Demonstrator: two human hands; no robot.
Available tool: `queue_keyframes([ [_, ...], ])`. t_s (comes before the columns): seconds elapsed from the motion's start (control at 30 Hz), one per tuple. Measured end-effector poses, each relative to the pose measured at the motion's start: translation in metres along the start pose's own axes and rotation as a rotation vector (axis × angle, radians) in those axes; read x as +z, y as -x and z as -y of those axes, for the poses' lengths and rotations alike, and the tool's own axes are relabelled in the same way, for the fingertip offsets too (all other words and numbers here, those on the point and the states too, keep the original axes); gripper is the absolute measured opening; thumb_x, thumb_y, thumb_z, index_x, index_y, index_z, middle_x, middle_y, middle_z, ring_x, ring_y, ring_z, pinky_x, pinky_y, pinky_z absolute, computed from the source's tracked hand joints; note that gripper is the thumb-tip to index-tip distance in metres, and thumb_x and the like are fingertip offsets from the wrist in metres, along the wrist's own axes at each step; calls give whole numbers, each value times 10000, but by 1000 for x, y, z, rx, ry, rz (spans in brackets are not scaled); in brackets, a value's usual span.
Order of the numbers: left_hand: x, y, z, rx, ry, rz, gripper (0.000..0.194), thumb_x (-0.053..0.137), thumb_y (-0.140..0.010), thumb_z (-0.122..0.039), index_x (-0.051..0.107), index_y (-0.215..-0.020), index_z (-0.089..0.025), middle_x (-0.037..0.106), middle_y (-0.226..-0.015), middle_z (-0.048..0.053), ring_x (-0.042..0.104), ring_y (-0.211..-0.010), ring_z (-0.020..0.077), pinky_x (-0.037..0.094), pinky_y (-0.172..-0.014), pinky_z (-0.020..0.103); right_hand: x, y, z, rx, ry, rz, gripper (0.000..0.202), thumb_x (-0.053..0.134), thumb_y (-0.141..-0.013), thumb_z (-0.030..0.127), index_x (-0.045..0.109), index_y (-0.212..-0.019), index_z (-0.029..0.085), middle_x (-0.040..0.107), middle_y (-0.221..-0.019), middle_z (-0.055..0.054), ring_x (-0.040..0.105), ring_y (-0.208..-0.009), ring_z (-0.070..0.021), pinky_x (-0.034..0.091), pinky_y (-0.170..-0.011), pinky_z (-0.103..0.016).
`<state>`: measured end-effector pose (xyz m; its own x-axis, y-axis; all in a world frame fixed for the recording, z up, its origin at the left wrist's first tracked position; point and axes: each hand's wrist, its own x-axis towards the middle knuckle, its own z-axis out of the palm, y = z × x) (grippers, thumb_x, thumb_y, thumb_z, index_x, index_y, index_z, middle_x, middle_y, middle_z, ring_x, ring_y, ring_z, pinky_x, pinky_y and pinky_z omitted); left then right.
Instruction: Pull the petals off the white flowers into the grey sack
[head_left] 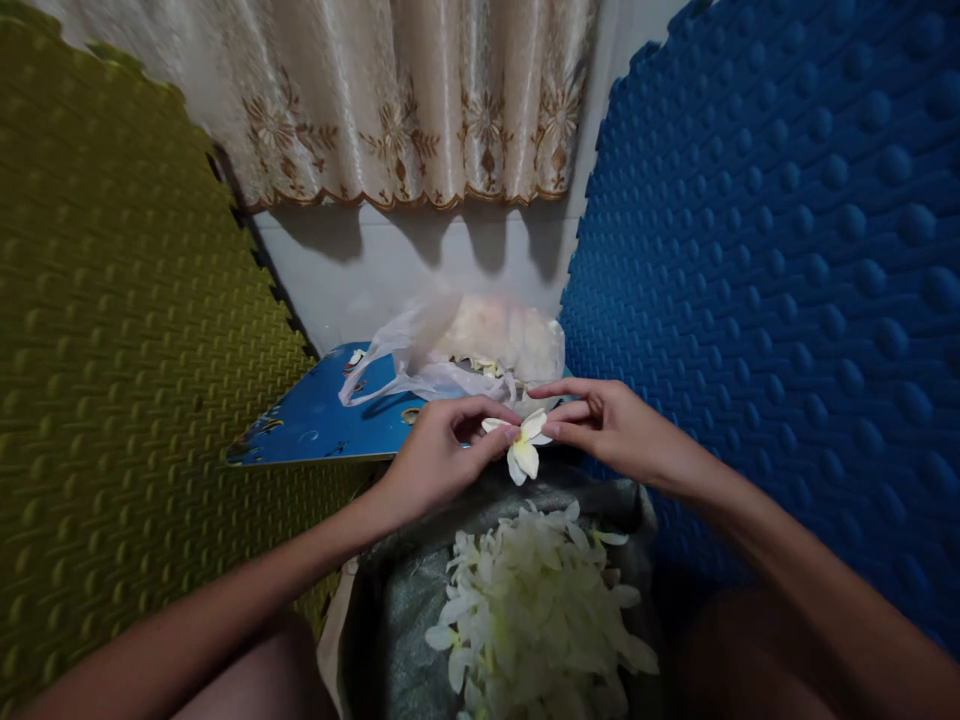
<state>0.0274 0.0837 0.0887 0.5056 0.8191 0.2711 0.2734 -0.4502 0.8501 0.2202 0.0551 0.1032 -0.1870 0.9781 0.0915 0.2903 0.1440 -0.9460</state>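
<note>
A white flower with a yellow centre (524, 449), like a frangipani, is held up between my two hands over a dark sack. My left hand (450, 440) pinches it from the left, between thumb and fingers. From the right, my right hand (611, 425) grips a petal with thumb and fingertips, its index finger stretched out above. Below lies a large heap of similar white flowers (540, 610) in the open grey-green sack (412, 590). Just beyond my hands, a translucent plastic bag (510, 340) with pale flowers inside rests on its side.
The bag lies on a blue printed board (322, 400), its handles spread to the left. A yellow-green foam mat (135, 330) stands along the left and a blue foam mat (772, 250) along the right. An embroidered beige curtain (420, 100) hangs against the tiled wall behind.
</note>
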Motion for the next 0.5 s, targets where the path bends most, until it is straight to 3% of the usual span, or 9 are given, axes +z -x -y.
queue_keyframes([
  [0.13, 4, 3, -1, 87, -36, -16, 268, 625, -779, -307, 656, -1000, -160, 679, -872, 59, 605, -772, 166, 481, -643, 247, 3, 0, 0, -23, -33, -68, 236, 704, -659, 186, 590, -865, 169, 701, -626, 7, 629, -580, -132, 481, -577, -230],
  [0.33, 3, -1, 0, 126, 119, -135, 149, 625, -777, -284, 648, -747, -140, 657, -807, 48, 592, -768, 153, 470, -685, 239, 1, -1, -1, -22, -39, -64, 296, 765, -590, 231, 520, -749, 184, 690, -618, 2, 602, -543, -129, 455, -536, -234],
  [0.43, -6, -5, -1, 106, 194, -207, 159, 633, -772, -309, 654, -773, -151, 660, -853, 45, 592, -816, 153, 462, -728, 236, -6, -2, -6, 9, 30, 10, 308, 764, -591, 267, 491, -706, 183, 647, -560, 20, 557, -500, -109, 418, -509, -221],
  [0.5, -10, -6, -1, 61, 213, -171, 177, 630, -775, -331, 675, -801, -162, 674, -855, 45, 596, -843, 162, 462, -757, 249, -8, -1, -10, 54, 136, 124, 309, 759, -596, 303, 495, -702, 181, 623, -546, 27, 548, -501, -112, 392, -491, -213],
])
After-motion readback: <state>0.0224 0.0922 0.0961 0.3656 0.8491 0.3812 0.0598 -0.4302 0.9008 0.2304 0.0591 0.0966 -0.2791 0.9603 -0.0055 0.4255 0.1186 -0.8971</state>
